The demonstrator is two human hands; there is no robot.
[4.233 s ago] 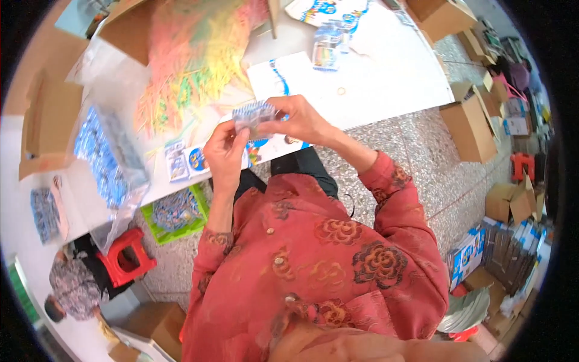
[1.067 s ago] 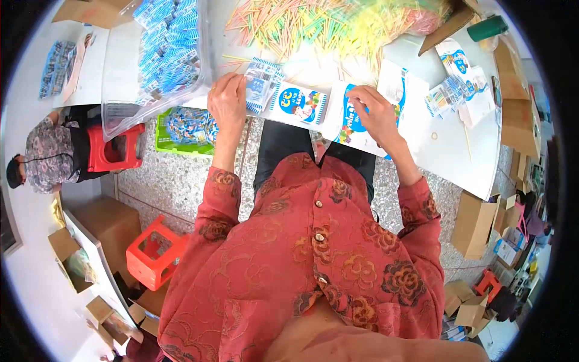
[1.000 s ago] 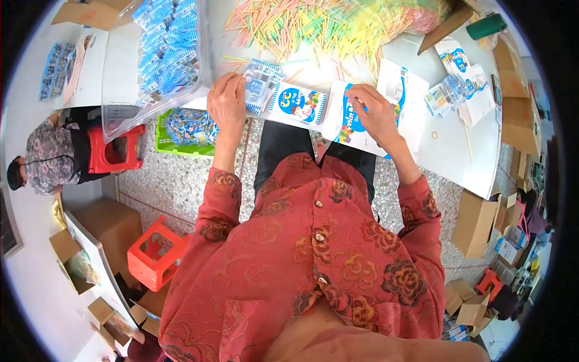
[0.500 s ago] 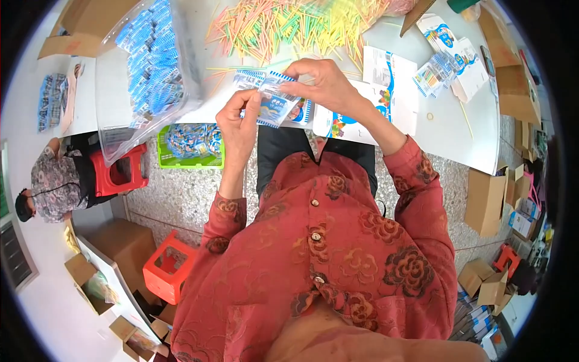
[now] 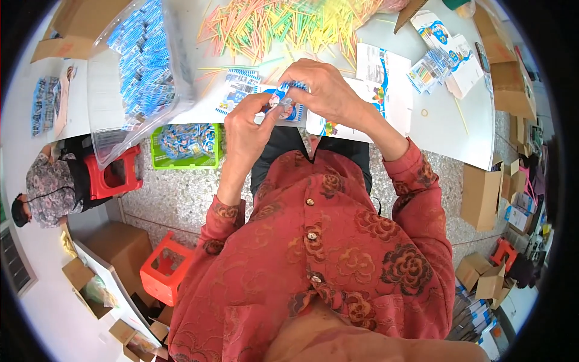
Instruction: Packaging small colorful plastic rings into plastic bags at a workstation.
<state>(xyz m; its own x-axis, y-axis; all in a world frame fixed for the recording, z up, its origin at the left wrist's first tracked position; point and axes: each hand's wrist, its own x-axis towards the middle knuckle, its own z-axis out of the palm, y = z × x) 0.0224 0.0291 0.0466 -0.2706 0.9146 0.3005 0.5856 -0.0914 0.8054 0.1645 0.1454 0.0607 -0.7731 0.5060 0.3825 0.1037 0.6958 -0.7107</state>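
Observation:
Near the table's front edge, my left hand (image 5: 247, 123) and my right hand (image 5: 322, 90) pinch a small blue-and-white printed packet (image 5: 279, 98) between them. The packet is bent and partly covered by my fingers. Another flat blue-and-white packet (image 5: 237, 89) lies on the table just left of my hands. More printed packets (image 5: 294, 112) show beneath my fingers, partly hidden. Beyond my hands spreads a large heap of thin pink, yellow and green sticks (image 5: 277, 30).
To the left, a clear plastic bin (image 5: 99, 111) holds many blue packets. A green basket (image 5: 158, 161) of packets sits below the table edge. Flattened white printed cartons (image 5: 395, 90) lie right. Red stools (image 5: 163, 274) and another person (image 5: 51, 184) are at left.
The packet, spread fairly flat half a second ago, is now bent between my fingers. My hands have drawn closer together, and the packet lying on the left is more exposed.

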